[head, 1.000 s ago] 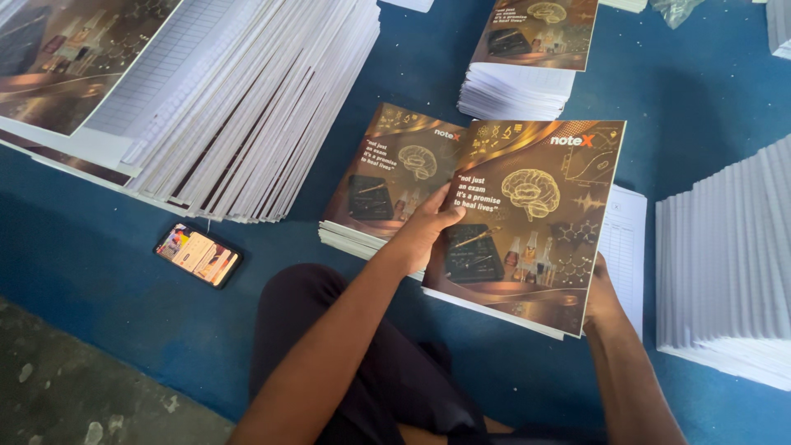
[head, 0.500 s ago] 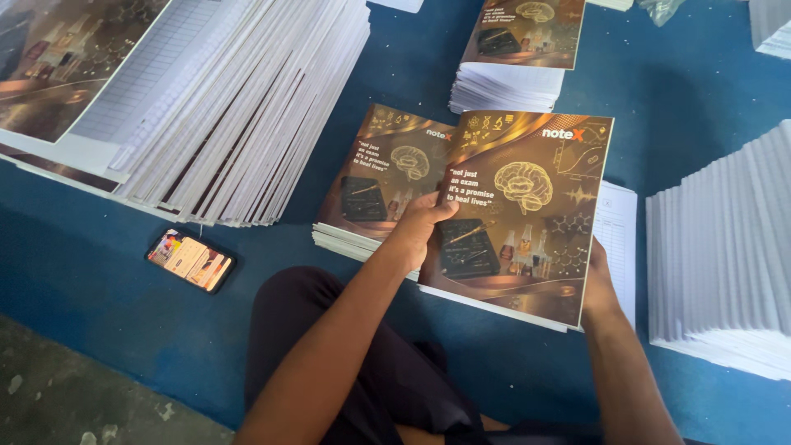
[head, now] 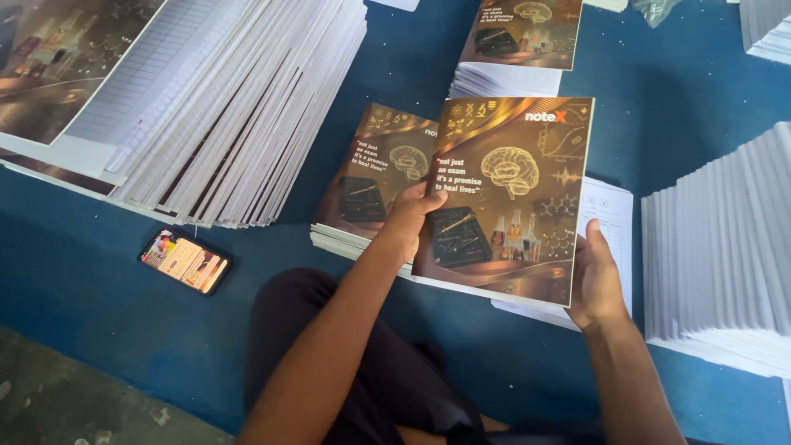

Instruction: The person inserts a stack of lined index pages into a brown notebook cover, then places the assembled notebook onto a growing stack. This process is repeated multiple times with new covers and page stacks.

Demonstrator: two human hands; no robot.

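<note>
I hold a brown notebook [head: 515, 189] with a gold brain picture on its cover, tilted up over the blue floor. My left hand [head: 408, 218] grips its left edge and my right hand [head: 595, 280] supports its lower right corner. Just left of it lies a low stack of the same brown notebooks [head: 367, 181]. Under the held notebook's right side lies a white printed sheet stack [head: 608, 222].
A phone [head: 184, 260] with a lit screen lies on the floor at left. A big fanned pile of white lined pages [head: 222, 107] fills the upper left. Another notebook pile [head: 515, 41] sits at the top, and white page stacks [head: 725, 247] stand at right.
The notebook has been lifted and tilted more upright in both hands, a little away from the stack at left. The hands keep their grip.
</note>
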